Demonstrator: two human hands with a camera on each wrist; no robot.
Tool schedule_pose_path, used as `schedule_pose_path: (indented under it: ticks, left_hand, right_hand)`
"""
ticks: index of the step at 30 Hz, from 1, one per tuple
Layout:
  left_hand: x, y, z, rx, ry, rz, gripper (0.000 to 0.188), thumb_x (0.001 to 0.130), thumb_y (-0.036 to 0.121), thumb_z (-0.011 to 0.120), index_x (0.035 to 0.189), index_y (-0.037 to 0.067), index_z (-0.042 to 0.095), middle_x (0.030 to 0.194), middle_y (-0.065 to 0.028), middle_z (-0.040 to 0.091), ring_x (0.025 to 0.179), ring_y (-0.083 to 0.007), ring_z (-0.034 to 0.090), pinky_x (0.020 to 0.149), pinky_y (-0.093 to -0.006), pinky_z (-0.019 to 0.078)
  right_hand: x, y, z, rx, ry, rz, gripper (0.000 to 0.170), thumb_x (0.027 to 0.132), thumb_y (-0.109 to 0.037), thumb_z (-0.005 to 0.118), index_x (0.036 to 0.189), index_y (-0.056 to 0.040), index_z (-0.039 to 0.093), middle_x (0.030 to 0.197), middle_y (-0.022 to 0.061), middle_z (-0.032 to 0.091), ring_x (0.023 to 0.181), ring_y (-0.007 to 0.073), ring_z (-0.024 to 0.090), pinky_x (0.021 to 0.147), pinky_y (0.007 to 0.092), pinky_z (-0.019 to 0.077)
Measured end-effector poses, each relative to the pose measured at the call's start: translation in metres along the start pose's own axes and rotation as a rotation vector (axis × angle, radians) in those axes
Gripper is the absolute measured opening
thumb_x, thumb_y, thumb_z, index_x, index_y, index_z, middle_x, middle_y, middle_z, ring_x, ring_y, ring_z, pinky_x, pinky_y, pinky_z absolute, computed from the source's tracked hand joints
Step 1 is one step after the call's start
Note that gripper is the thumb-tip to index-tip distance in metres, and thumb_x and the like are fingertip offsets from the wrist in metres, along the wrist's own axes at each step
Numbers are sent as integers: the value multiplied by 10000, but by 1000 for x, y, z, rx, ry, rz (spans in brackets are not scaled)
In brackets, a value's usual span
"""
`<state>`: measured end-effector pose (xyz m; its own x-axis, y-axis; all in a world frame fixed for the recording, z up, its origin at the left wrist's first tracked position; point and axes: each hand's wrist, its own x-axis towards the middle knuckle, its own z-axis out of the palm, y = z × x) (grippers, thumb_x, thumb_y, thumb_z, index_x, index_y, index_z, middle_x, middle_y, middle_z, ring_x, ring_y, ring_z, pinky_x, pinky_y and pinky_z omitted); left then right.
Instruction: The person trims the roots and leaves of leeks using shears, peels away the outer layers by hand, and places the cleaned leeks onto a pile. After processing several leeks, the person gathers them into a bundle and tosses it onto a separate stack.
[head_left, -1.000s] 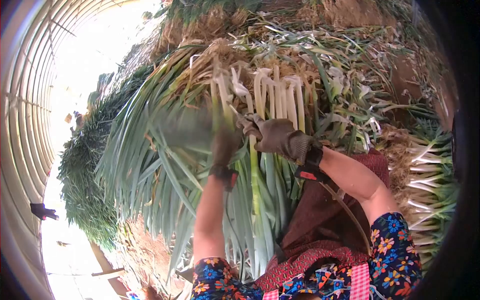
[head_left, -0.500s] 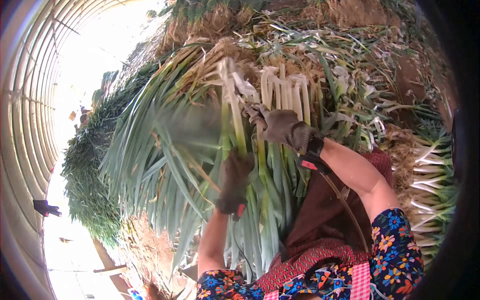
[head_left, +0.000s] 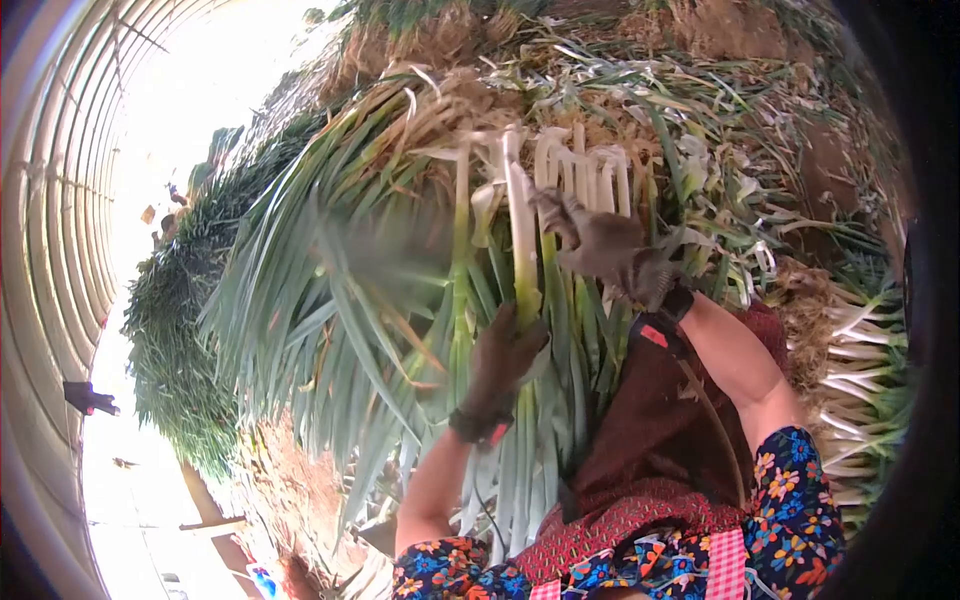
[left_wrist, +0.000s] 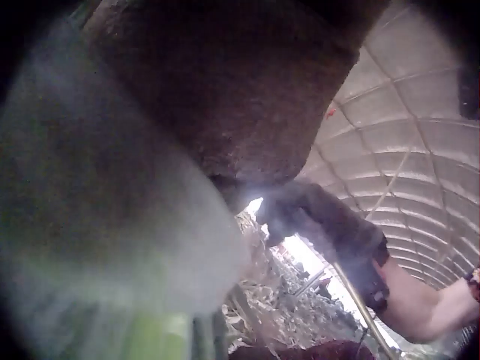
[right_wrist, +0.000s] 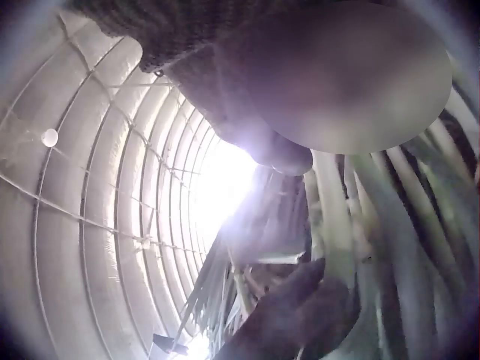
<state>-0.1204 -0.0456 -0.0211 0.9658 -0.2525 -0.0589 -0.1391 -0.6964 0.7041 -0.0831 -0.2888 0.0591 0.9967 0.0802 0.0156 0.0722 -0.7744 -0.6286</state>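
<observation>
My gloved left hand (head_left: pixel 505 358) grips a long green onion (head_left: pixel 523 235) where its white stalk turns green. The stalk stands with its pale root end pointing away from me; its leaves hang down toward my lap. Just right of the stalk is my gloved right hand (head_left: pixel 608 245), its fingers bent close beside it. I cannot tell whether those fingers hold anything. A thin brown hose or rod (head_left: pixel 715 410) runs from near the right wrist to my lap. In the left wrist view, a pale blurred leaf or stalk (left_wrist: pixel 112 195) fills the left side.
A thick heap of green onions (head_left: pixel 300 290) lies left and ahead, with several white stalks (head_left: pixel 585 175) beside the right hand. Trimmed leaves and peelings (head_left: pixel 720 130) cover the ground beyond. More onions (head_left: pixel 855 380) lie in a row at right. A dark red cloth (head_left: pixel 640 440) covers my lap.
My left hand has moved right, bringing up a green onion with a clean white stalk. My right hand has shifted right, away from the stalk.
</observation>
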Motion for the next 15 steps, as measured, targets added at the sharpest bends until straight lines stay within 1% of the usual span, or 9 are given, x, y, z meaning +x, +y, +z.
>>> schedule_pose_path:
  ticks: [2, 3, 4, 6, 7, 10, 11, 13, 15]
  left_hand:
    - [12, -23, -5, 196, -56, 131, 485, 839, 377, 709, 1213, 78, 633, 970, -207, 713, 926, -377, 692, 798, -450, 527]
    - [27, -57, -3, 212, 25, 250, 465, 839, 358, 707, 1207, 83, 635, 971, -207, 712, 922, -381, 690, 799, -456, 527]
    - [45, -103, 1, 227, 103, 368, 445, 840, 340, 705, 1201, 88, 638, 971, -207, 711, 918, -386, 688, 800, -462, 528]
    - [49, -97, -22, 281, 274, 307, 388, 844, 283, 692, 1185, 102, 651, 997, -198, 707, 922, -390, 680, 796, -468, 529]
    - [44, -63, -42, 318, 369, 128, 354, 846, 244, 680, 1174, 111, 661, 1023, -188, 705, 929, -390, 674, 792, -468, 531]
    - [65, -88, -57, 469, 561, 379, 331, 865, 328, 662, 1058, 59, 682, 898, -180, 689, 814, -393, 678, 729, -493, 535]
    - [67, -91, -58, 530, 523, 309, 384, 854, 391, 690, 1031, 50, 680, 893, -178, 688, 810, -395, 676, 710, -484, 533]
    - [74, -108, -48, 444, 569, 237, 450, 847, 446, 699, 1031, 37, 672, 891, -186, 686, 812, -398, 673, 710, -486, 534]
    - [89, -138, -32, 320, 581, 281, 526, 834, 502, 704, 1034, 19, 660, 890, -196, 683, 816, -404, 671, 713, -489, 535]
  right_hand:
    - [0, 8, 4, 12, 15, 61, 907, 756, -415, 684, 1527, -108, 317, 842, 226, 691, 788, 417, 679, 697, 498, 534]
    - [-9, 2, 8, -41, 25, 7, 953, 747, -410, 708, 1549, -145, 265, 867, 226, 691, 787, 411, 685, 680, 488, 537]
    - [-18, -6, 12, -38, -62, -24, 962, 749, -403, 711, 1553, -148, 248, 874, 223, 692, 790, 410, 686, 681, 489, 538]
    - [-38, -23, 21, -29, -232, -85, 981, 753, -390, 716, 1561, -153, 215, 887, 218, 695, 795, 409, 687, 684, 489, 539]
    - [-44, -22, 41, -64, -252, -75, 984, 753, -376, 734, 1555, -139, 216, 891, 206, 700, 795, 407, 689, 687, 487, 542]
    - [-56, -40, 56, -48, -268, -238, 951, 749, -371, 746, 1527, -110, 266, 896, 206, 701, 808, 407, 691, 701, 486, 545]
    - [-54, -42, 60, -32, -276, -208, 938, 748, -374, 747, 1515, -103, 281, 900, 210, 701, 814, 406, 692, 708, 490, 544]
    - [-49, -45, 71, -6, -293, -148, 913, 745, -379, 749, 1492, -89, 312, 908, 218, 700, 828, 405, 693, 721, 498, 541]
    - [-42, -49, 74, -56, -300, -140, 874, 759, -384, 735, 1478, -91, 335, 915, 219, 701, 832, 406, 692, 726, 501, 540]
